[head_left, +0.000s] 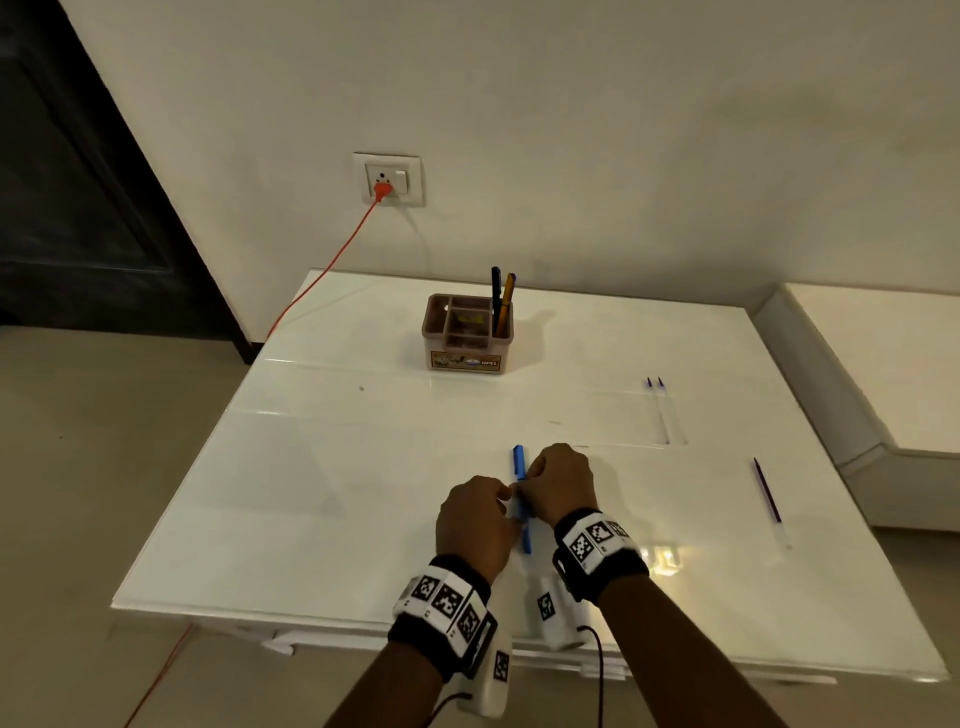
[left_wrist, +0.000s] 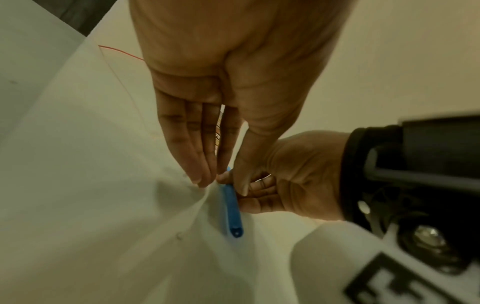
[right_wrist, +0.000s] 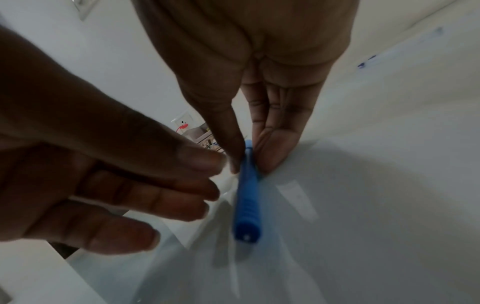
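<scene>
A blue pen (head_left: 519, 460) lies lengthwise over the near middle of the white table (head_left: 337, 467), its far end pointing away from me. My right hand (head_left: 527, 475) pinches the pen's middle between thumb and fingers; the right wrist view shows that grip (right_wrist: 246, 162) on the pen (right_wrist: 245, 195). From the left, my left hand (head_left: 506, 491) meets it, thumb and forefinger closing on the same stretch of pen (left_wrist: 232, 209). The near end of the pen sticks out below both hands. The hands hide the middle of the barrel.
A brown desk organiser (head_left: 467, 332) holding a dark blue and an orange pen stands further back. Two clear refills (head_left: 662, 410) lie at the right, with a purple one (head_left: 768, 491) nearer the right edge. An orange cable (head_left: 322, 275) runs from the wall socket past the table's left corner.
</scene>
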